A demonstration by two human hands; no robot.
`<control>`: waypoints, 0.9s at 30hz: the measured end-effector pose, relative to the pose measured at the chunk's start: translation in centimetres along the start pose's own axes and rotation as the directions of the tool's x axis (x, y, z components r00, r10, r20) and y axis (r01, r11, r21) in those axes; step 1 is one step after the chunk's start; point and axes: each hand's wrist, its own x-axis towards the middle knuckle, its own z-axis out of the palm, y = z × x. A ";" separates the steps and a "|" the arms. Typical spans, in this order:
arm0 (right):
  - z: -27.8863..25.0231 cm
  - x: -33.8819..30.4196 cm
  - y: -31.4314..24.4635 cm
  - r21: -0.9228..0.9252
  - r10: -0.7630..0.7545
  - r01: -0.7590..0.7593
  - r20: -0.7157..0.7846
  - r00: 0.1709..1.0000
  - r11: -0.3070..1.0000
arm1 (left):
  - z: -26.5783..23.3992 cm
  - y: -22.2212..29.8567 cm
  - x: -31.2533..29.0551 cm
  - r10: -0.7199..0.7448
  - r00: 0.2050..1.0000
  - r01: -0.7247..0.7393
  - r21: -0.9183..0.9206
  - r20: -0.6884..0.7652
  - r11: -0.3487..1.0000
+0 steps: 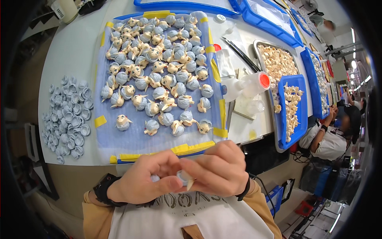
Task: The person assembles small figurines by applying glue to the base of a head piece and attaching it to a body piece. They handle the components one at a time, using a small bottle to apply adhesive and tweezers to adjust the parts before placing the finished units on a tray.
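Just in front of my chest, both hands meet at a small doll head part (184,176), with a pale blue hair shell and a cream pointed bit below it. My left hand (149,175) is closed, its thumb against this part. Another pale blue piece (155,178) shows between its curled fingers. Closed too, my right hand (219,169) pinches the part from the other side; its fingertips partly hide it. Beyond my hands, finished-looking doll heads (159,81) with blue hair and long ears cover a cloth-lined tray (107,137) edged with yellow tape.
Loose blue hair shells (67,119) are heaped at left. To the right stand clear bottles (254,84), one red-capped, near black tweezers (242,53). A metal tray (274,51) of cream parts sits beside a blue bin (283,115). A co-worker (330,139) sits farther right.
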 end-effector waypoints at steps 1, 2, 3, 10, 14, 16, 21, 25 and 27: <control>0.4 0.1 -0.1 0.028 -0.017 0.017 -0.001 1.000 0.999 | 0.1 0.5 0.1 -0.103 0.994 0.105 -0.066 0.034 0.992; 0.7 0.2 -0.2 0.057 -0.033 0.033 -0.002 0.999 0.998 | 0.1 0.9 0.2 -0.204 0.976 0.212 -0.128 0.075 0.969; 0.8 0.2 0.1 0.067 -0.037 0.037 -0.004 0.999 0.997 | -0.6 1.1 -0.1 -0.262 0.958 0.268 -0.042 0.116 0.962; 0.7 -0.2 0.5 0.295 0.145 -0.139 0.001 0.989 0.945 | -0.5 1.0 0.3 -0.200 0.979 0.198 -0.055 -0.030 0.979; -0.9 -1.2 1.9 0.244 0.328 -0.302 -0.074 0.942 0.921 | -2.4 1.2 0.7 -0.026 0.985 -0.022 -0.278 -0.168 0.960; -1.1 -1.1 2.6 0.081 0.409 -0.401 -0.146 0.901 0.913 | -2.2 1.5 1.4 -0.018 0.960 -0.132 -0.509 -0.278 0.851; -1.6 -0.4 4.6 0.047 0.576 -0.593 -0.307 0.758 0.804 | 0.2 0.9 0.9 0.008 0.878 -0.261 -0.464 -0.479 0.847; -1.6 0.2 6.1 -0.064 0.619 -0.645 -0.224 0.753 0.762 | -0.8 0.5 0.2 0.009 1.000 -0.015 -0.417 -0.018 0.909; -1.3 0.4 6.6 -0.129 0.619 -0.643 -0.185 0.763 0.755 | -1.4 1.1 -0.7 -0.082 0.959 0.205 -0.469 0.270 0.859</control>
